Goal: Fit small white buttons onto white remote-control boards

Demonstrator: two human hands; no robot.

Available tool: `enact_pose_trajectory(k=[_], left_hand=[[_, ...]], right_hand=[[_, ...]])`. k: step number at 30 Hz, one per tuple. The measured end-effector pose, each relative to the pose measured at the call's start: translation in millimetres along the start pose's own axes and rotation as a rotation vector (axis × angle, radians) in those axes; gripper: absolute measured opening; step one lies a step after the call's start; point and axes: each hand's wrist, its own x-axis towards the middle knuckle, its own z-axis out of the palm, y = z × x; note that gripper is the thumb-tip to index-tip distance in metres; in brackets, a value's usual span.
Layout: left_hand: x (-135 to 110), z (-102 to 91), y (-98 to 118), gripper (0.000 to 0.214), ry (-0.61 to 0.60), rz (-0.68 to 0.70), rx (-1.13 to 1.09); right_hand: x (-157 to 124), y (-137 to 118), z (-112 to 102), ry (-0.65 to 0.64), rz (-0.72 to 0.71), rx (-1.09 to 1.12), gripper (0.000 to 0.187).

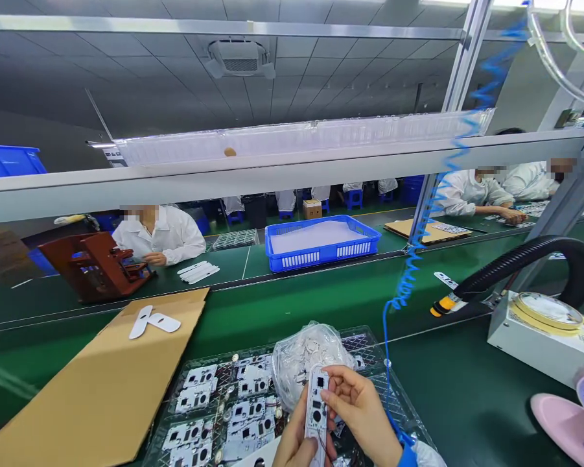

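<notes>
My left hand (296, 444) and my right hand (357, 408) both grip a narrow white circuit board (315, 405) with dark square openings, held upright low in the view. A thin dark wire runs from its lower part. Right below my hands lies a clear plastic tray (369, 344) holding rows of similar white boards. A clear bag of small white parts (311, 357) sits in that tray, just beyond my right fingers. A blue coiled cord (408, 279) drops towards my right wrist.
A cardboard sheet (92, 389) with white pieces lies left on the green conveyor (282, 318). To the right stand a white box with tape (539, 331), a black hose (529, 272) and a pink fan (568, 421). Co-workers (158, 233) sit beyond a blue basket (321, 243).
</notes>
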Motion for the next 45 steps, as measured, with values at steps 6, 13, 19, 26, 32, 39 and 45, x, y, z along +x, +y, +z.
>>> enact_pose_trajectory(k=[6, 13, 19, 26, 32, 39, 45], left_hand=[[1, 1.4, -8, 0.087, 0.089, 0.003, 0.054], [2, 1.0, -13, 0.074, 0.104, 0.079, 0.122], [0, 2.8, -12, 0.06, 0.068, 0.116, 0.122], [-2, 6.7, -9, 0.059, 0.068, 0.099, 0.023], [-2, 11.7, 4, 0.063, 0.364, 0.209, -0.219], [-2, 7.6, 17, 0.059, 0.4, 0.348, 0.096], [-2, -4.1, 21, 0.046, 0.281, 0.379, 0.238]], right_hand=[[0, 7, -4, 0.039, -0.037, -0.146, 0.04], [0, -3, 0, -0.09, 0.046, 0.005, 0.031], [4, 6, -8, -0.112, 0.087, 0.147, 0.036], [2, 4, -7, -0.105, 0.09, 0.131, 0.034], [-6, 5, 3, -0.369, -0.027, -0.076, 0.048], [6, 0, -6, -0.28, 0.01, -0.257, 0.04], [94, -3, -70, 0.191, -0.014, -0.293, 0.045]])
